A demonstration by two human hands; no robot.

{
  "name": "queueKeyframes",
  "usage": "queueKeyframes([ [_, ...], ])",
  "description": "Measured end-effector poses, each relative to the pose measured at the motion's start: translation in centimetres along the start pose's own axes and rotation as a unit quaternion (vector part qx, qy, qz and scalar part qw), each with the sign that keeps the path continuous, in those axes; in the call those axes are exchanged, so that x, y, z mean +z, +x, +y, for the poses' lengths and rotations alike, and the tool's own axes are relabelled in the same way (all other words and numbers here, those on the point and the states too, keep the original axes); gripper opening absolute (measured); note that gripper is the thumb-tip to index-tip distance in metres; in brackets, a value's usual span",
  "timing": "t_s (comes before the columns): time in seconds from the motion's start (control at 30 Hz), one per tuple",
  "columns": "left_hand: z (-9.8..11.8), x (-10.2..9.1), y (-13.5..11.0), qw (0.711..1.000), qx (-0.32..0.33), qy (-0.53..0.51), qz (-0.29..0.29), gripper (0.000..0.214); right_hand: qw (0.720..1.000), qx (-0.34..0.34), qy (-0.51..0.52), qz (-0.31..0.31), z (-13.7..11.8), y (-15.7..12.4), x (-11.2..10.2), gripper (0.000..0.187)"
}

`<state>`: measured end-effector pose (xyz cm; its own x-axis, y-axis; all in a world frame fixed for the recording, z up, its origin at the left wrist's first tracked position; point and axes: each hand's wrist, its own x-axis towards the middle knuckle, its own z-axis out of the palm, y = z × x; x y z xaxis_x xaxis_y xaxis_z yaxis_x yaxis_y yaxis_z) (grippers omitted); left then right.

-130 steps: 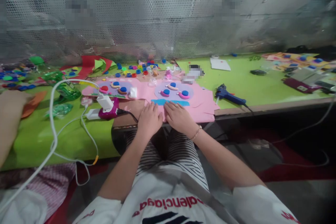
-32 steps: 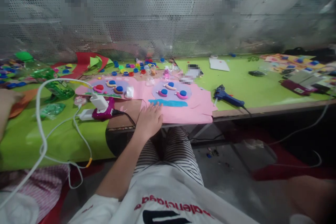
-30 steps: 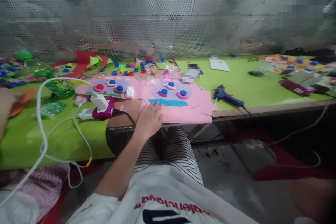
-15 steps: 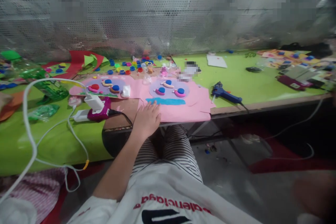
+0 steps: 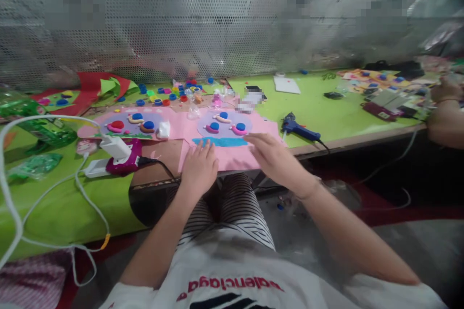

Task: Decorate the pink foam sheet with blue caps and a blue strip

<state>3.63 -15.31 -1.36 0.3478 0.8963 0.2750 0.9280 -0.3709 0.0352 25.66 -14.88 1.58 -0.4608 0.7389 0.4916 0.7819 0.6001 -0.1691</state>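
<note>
A pink paper sheet lies at the table's front edge. On it are a lilac oval with several snail-like figures made of blue caps and clay-like bodies, and a blue strip below them. My left hand rests flat on the sheet, its fingers spread with the tips at the strip's lower edge. Over the sheet's right side is my right hand, its fingers stretched toward the strip's right end. Nothing shows in either hand. A second decorated pink piece adjoins on the left.
A blue glue gun lies right of the sheet. Plugs and white cables surround a purple power strip at left, near a green bottle. Colored bottle caps are scattered behind. Another person's arm reaches in at far right.
My right hand has come into view from the right and is over the sheet. My left hand stays on the paper. The view has turned slightly right, and another person's arm now shows.
</note>
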Motion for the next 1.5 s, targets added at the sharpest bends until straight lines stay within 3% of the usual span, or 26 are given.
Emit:
queueKeyframes([
  [0.17, 2.6, 0.8, 1.8, 0.999, 0.035, -0.034, -0.011, 0.052, 0.997, 0.016, -0.048, -0.066, 1.1, 0.1, 4.3, 0.046],
  [0.27, 3.4, 1.3, 2.7, 0.998, 0.035, -0.050, -0.024, 0.053, 0.994, 0.018, -0.077, -0.077, 1.2, 0.0, 5.5, 0.047],
  [1.13, 4.2, 1.4, 3.4, 0.998, 0.008, -0.054, -0.014, 0.052, 0.994, 0.029, -0.088, -0.064, 0.6, -1.5, 4.9, 0.048],
  [1.27, 4.4, 0.1, 2.8, 0.993, 0.004, -0.118, 0.022, 0.051, 0.994, 0.032, -0.099, -0.019, 0.6, -1.9, 5.2, 0.047],
  [1.37, 4.7, -2.9, 0.5, 0.957, 0.046, -0.282, 0.052, 0.037, 0.994, 0.026, -0.102, 0.012, 0.6, -2.1, 5.6, 0.048],
  [1.43, 5.1, -5.1, -2.2, 0.889, 0.160, -0.429, -0.008, 0.030, 0.994, 0.024, -0.104, 0.015, 0.5, -2.1, 5.7, 0.046],
  [1.5, 5.6, -7.0, -5.7, 0.791, 0.341, -0.499, -0.095, 0.029, 0.993, 0.032, -0.108, 0.020, 0.4, -2.0, 5.7, 0.044],
])
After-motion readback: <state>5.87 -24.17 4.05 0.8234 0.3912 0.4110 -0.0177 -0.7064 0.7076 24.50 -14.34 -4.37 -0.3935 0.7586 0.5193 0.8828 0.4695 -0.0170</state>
